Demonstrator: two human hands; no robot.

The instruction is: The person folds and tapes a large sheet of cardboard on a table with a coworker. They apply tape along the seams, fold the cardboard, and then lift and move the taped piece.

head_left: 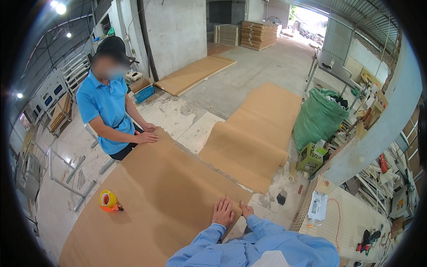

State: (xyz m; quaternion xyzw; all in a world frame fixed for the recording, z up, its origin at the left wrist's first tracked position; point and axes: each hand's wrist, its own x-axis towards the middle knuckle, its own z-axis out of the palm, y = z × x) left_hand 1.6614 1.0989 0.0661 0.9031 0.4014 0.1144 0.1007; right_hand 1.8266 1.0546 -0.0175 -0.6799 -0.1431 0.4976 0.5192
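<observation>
While resting the left hand (223, 212) flat and unclenched, palm down, with fingers pointing forward, on the brown sheet (155, 187) well right of the tape dispenser (108, 200), sets the right hand (247, 210) against the sheet's edge, farther right. Cannot tell whether clamped there. Has the sheet directly beneath the tape dispenser, extending mainly rightward.

Brown paper (155, 218), one: my left hand (223, 211) flat near its corner, my right hand (246, 209) at its edge. Tape roll (107, 198), yellow, orange dispenser (112, 208): lying on the paper. Co-worker (104, 104), blue shirt: touching the far corner. Sack (318, 120), green: stuffed.
</observation>
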